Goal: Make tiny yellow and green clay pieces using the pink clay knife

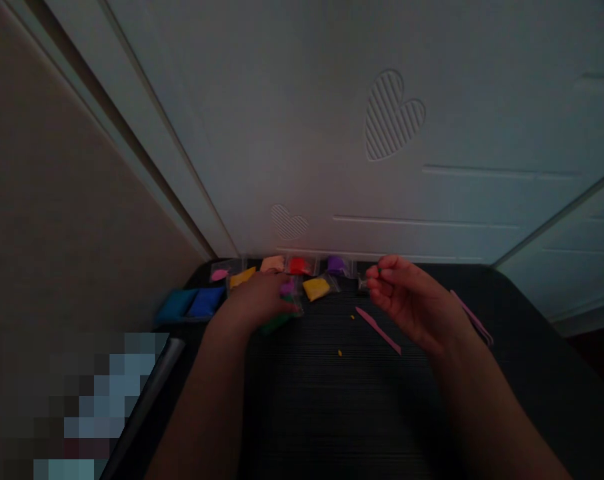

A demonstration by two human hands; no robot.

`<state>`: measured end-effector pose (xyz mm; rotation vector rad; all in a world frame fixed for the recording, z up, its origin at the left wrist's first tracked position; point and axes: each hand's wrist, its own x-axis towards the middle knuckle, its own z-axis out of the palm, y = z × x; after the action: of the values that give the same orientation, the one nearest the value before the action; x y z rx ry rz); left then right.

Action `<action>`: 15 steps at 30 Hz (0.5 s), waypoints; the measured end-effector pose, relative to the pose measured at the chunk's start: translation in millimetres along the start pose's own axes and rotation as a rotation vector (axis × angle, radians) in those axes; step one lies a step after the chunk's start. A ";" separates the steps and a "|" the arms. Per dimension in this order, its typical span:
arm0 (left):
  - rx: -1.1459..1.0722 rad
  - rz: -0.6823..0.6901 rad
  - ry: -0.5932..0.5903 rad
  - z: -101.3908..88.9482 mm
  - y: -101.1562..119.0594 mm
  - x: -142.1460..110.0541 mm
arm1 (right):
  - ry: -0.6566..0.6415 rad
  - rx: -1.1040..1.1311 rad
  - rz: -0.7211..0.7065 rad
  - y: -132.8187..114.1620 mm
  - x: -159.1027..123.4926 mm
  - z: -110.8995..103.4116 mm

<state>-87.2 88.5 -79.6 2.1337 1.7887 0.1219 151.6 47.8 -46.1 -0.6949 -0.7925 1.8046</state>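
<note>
My left hand point(262, 297) reaches over the small clear bags of coloured modelling clay at the back of the table. Its fingertips are dim and blurred among the bags, so whether they grip one cannot be told. Close to them are a magenta bag point(287, 288) and a green bag point(277, 324). Raised on the right, my right hand point(412, 297) pinches a tiny greenish piece of clay point(380, 271) between thumb and forefinger, its other fingers curled. Below that hand lies a pink clay knife point(379, 331). Two yellow crumbs point(339, 353) rest on the dark tabletop.
Along the back lie red point(297, 266), purple point(336, 265), peach point(273, 264) and yellow point(316, 289) clay bags. Blue packs point(205, 303) sit at the left edge. Another pink tool point(475, 319) is beyond my right wrist. A white panel point(307, 133) rises behind the table.
</note>
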 end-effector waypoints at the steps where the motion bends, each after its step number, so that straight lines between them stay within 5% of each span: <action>1: -0.054 0.072 0.074 -7.3 9.8 -5.8 | -0.001 -0.001 0.001 0.1 -0.2 0.5; 8: -0.421 0.430 0.443 -31.7 71.5 -42.7 | -0.005 0.006 0.012 1.7 -1.6 3.7; 15: -0.391 0.501 0.543 -30.8 78.2 -50.4 | -0.011 0.003 0.031 2.5 -3.9 9.6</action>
<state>-32.8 35.3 -17.9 2.3206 1.2587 1.1668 144.2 41.5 -41.7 -0.6994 -0.7896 1.8382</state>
